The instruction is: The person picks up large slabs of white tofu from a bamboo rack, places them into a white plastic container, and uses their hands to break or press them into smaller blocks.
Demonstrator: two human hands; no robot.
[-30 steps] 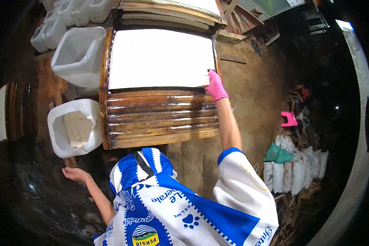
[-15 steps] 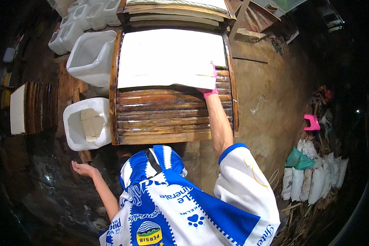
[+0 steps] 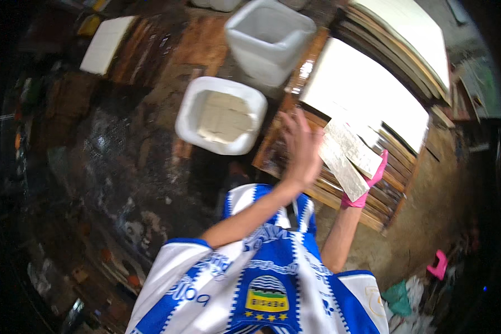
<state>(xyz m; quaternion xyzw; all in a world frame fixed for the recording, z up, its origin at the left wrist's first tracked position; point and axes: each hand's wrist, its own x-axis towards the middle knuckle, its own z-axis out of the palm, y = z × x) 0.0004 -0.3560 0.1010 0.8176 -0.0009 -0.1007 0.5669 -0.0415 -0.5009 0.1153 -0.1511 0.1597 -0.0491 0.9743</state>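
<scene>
My right hand (image 3: 367, 183) wears a pink glove and is closed on pale flat strips (image 3: 344, 158), held from their near end over the bamboo rack. At least two strips show, fanned apart at the glove. My bare left hand (image 3: 301, 147) is blurred, its fingers apart, beside the far end of the strips; whether it touches them I cannot tell. Beyond lies a large white slab (image 3: 367, 83) on the slatted bamboo rack (image 3: 398, 181). The slab has a notch in its near edge.
Left of the rack stands a cut-open white plastic container (image 3: 189, 114) with pale pieces inside. A deeper translucent one (image 3: 267, 55) stands behind it. Stacked racks with white slabs (image 3: 412, 33) rise at the far right. A pink stool (image 3: 438, 265) is at the right.
My view has swung left, so the rack appears tilted at right. My right hand has drawn strips off the slab toward me. My left hand has come up from the lower left to them.
</scene>
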